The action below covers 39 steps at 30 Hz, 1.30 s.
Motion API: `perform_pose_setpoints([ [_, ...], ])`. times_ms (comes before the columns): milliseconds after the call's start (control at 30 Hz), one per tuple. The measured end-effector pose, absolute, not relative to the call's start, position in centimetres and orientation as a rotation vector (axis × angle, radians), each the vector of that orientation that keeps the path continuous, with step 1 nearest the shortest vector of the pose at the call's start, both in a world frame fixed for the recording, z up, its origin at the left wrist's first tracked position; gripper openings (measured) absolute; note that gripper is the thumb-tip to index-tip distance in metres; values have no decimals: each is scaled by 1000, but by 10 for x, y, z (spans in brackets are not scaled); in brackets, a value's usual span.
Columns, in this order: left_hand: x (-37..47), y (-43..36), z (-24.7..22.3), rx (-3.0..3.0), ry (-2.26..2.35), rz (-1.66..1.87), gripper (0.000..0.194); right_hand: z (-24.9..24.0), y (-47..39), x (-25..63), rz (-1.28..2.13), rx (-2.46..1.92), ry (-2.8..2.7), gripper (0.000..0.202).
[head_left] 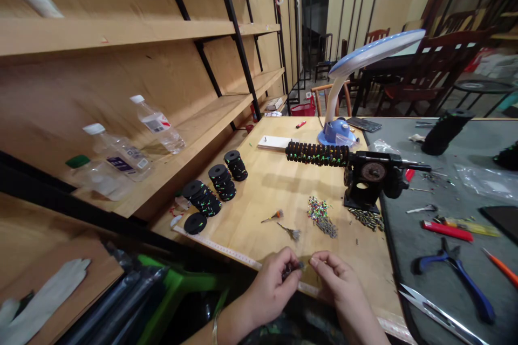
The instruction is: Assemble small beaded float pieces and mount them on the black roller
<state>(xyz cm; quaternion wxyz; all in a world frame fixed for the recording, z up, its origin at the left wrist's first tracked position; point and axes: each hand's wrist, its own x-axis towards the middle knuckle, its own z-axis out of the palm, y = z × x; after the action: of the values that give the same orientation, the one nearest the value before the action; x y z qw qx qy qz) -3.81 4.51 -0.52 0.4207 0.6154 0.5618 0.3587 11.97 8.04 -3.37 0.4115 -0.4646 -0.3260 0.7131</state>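
Observation:
My left hand (283, 275) is at the front edge of the wooden table, closed around a small dark bundle (292, 268) whose kind I cannot make out. Beside it, slightly apart, my right hand (332, 275) has its thumb and forefinger pinched together; whatever is between them is too small to name. Just beyond the hands lie a pile of coloured beads (317, 207), a heap of small grey metal pieces (326, 227) and two little tufted bundles, one grey (292, 232) and one orange-tipped (273, 216). Brass-coloured pieces (367, 219) are spread at the foot of a black winding device (370, 172).
Black foam spools (222, 180) stand stacked at left; more sit on the device's shaft (315, 153). A blue desk lamp (336, 132) stands behind. Blue-handled pliers (457, 275), scissors (437, 310) and a red cutter (447, 230) lie on the grey mat (408, 259). Shelves with bottles (159, 124) flank the left.

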Motion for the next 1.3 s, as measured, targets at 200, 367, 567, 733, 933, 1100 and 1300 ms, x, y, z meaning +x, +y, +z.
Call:
perform_pose_setpoints([
  [200, -37, 45, -3, 1557, 1416, 898, 10, -28, 78, 119, 1881, -1122, -806, 44],
  [367, -36, 46, 0, 1570, 1405, 871, 8, -21, 79, 116, 1895, -1078, -803, 41],
  [567, -36, 45, 0, 1569, 1398, 855, 8, -41, 79, 113, 1882, -1131, -760, 44],
  [733, -35, 44, 1, 1488, 1374, 871, 8, -43, 79, 116, 1850, -1108, -643, 42],
  [933, -31, 42, -6, 1307, 1235, 902, 25, -40, 77, 115, 1894, -1112, -541, 44],
  [1100, -27, 43, -8, 1235, 1268, 1012, 22, -38, 74, 113, 1892, -1117, -588, 49],
  [1300, -27, 46, -8, 1214, 1314, 1040, 10, -24, 71, 114, 1868, -1131, -653, 57],
])
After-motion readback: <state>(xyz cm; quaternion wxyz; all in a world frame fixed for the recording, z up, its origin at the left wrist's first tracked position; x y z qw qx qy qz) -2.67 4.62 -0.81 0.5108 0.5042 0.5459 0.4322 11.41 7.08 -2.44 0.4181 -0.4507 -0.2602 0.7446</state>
